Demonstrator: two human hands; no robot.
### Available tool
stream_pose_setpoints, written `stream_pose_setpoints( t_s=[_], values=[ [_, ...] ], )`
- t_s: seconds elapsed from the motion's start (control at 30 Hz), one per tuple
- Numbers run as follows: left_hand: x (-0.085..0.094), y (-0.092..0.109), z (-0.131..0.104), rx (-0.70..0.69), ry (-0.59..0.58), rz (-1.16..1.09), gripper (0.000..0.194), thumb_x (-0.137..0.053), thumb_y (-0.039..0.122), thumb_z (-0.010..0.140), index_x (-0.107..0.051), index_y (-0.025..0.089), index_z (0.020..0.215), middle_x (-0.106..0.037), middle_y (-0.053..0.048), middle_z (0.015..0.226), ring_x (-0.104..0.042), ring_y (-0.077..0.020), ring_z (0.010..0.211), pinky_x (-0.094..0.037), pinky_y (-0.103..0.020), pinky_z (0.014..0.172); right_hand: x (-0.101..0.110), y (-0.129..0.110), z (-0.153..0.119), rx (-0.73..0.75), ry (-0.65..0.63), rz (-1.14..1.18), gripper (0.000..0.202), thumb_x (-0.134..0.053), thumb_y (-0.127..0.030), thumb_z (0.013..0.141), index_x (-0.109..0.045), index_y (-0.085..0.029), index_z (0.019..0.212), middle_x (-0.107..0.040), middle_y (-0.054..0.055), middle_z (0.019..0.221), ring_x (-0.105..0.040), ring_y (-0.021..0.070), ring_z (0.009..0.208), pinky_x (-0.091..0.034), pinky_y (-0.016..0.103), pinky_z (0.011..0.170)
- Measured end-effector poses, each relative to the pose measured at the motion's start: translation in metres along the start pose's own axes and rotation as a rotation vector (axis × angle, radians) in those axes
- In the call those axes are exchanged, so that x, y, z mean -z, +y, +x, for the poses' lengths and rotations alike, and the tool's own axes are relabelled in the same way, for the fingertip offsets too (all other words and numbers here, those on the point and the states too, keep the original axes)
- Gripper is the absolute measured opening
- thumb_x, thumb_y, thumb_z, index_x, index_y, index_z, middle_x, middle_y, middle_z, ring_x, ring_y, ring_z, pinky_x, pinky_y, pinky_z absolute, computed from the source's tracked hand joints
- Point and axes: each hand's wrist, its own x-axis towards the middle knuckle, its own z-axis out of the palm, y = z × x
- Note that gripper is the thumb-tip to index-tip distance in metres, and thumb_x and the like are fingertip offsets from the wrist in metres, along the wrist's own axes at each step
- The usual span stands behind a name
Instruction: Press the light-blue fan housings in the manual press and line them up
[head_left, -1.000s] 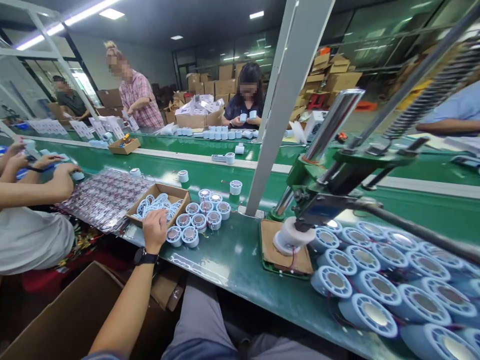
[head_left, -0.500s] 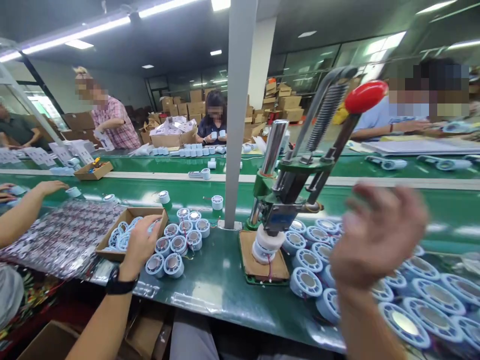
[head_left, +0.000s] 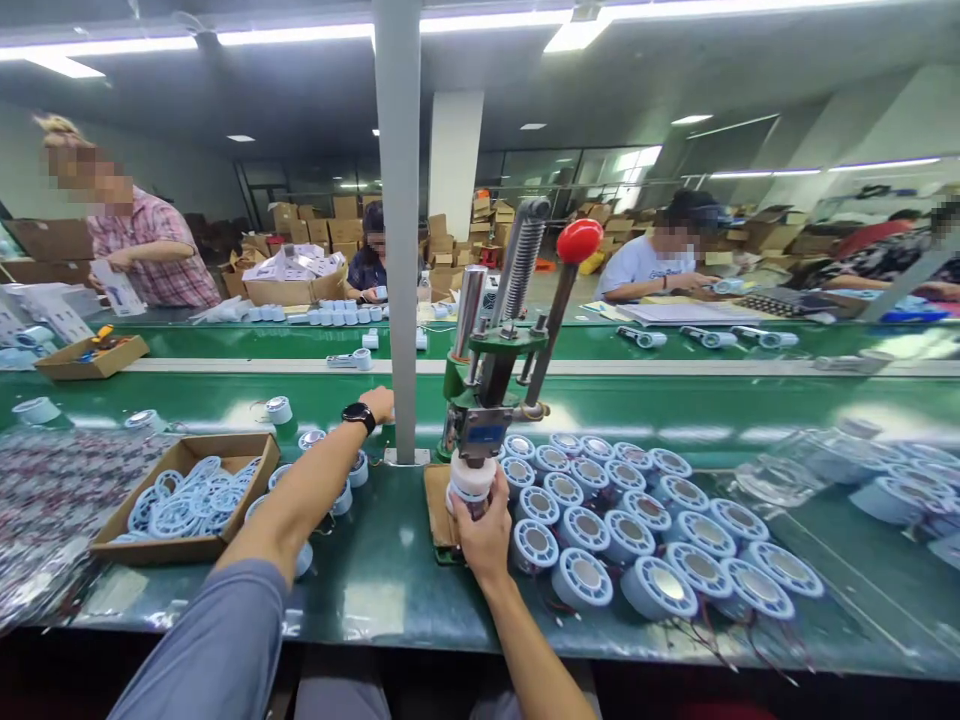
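Observation:
My right hand (head_left: pixel 486 530) is closed round a round light-blue motor housing (head_left: pixel 466 508) at the foot of a green hand press (head_left: pixel 486 400), just under its white pressing head (head_left: pixel 474 478). The press lever with its red knob (head_left: pixel 580 241) stands raised. My left hand (head_left: pixel 377 404) reaches far forward beside the grey post (head_left: pixel 401 300), fingers curled. A sliver of light blue shows at its fingertips, apparently another housing; most of it is hidden. Below my left arm, several housings (head_left: pixel 358 468) stand partly covered.
A cardboard box of light-blue rings (head_left: pixel 187 500) sits left. Many housings with grey discs (head_left: pixel 585 575) crowd the right side, wires trailing. Wrapped parts (head_left: pixel 45 500) lie far left. Co-workers (head_left: pixel 150 240) sit or stand across the green bench.
My right hand has come down from mid-air to the housing under the press. My left hand has moved from the box of rings forward to the post. The view has turned right.

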Motion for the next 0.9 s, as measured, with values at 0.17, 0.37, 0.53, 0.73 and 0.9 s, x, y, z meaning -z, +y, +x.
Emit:
stream_pose_setpoints(
  t_s=[0.17,0.37,0.53,0.73,0.9],
  values=[
    [0.031,-0.003,-0.049,0.039,-0.082,0.144,0.029,-0.068,0.035,0.080,-0.069,0.011,0.097,-0.069,-0.019,0.102,-0.066,-0.0339,0.102,-0.050,-0.042,0.088,-0.002,-0.009,-0.018,0.105,0.171,-0.003,0.061,-0.058,-0.041,0.085,-0.037,-0.014,0.136,-0.053,0.020,0.128,-0.058,0.0272,0.116,-0.050,0.043,0.098],
    [-0.011,0.032,-0.171,-0.074,-0.251,0.157,0.023,-0.072,0.036,0.074,-0.073,0.014,0.080,-0.071,-0.016,0.081,-0.070,-0.0318,0.080,-0.055,-0.036,0.071,-0.019,-0.038,-0.054,0.365,-0.267,-0.108,0.037,-0.054,-0.020,0.082,-0.051,-0.017,0.119,-0.053,0.014,0.117,-0.056,0.0241,0.110,-0.051,0.038,0.095],
    [-0.042,0.036,-0.207,0.017,-0.160,0.143,0.035,-0.057,0.040,0.091,-0.068,0.010,0.105,-0.068,-0.021,0.102,-0.069,-0.0317,0.091,-0.054,-0.038,0.078,-0.060,-0.040,-0.007,0.377,-0.585,-0.364,0.042,-0.055,-0.012,0.078,-0.061,-0.015,0.120,-0.060,0.013,0.115,-0.055,0.0299,0.108,-0.048,0.048,0.097],
    [0.008,-0.075,-0.216,0.323,-0.010,0.198,0.025,-0.044,0.019,0.094,-0.066,0.012,0.105,-0.068,-0.019,0.104,-0.066,-0.0275,0.104,-0.049,-0.036,0.092,-0.068,-0.048,0.007,0.416,-0.577,-0.440,0.046,-0.048,-0.006,0.084,-0.060,-0.013,0.128,-0.050,0.018,0.136,-0.046,0.0335,0.127,-0.039,0.055,0.108],
    [0.022,-0.159,-0.223,0.508,-0.053,0.244,0.019,-0.062,0.021,0.079,-0.069,0.010,0.092,-0.071,-0.020,0.100,-0.066,-0.0327,0.103,-0.050,-0.037,0.090,-0.054,-0.059,-0.058,0.546,-0.685,-0.396,0.042,-0.054,-0.022,0.091,-0.058,-0.018,0.132,-0.054,0.015,0.132,-0.051,0.0305,0.122,-0.048,0.048,0.102]
  ],
)
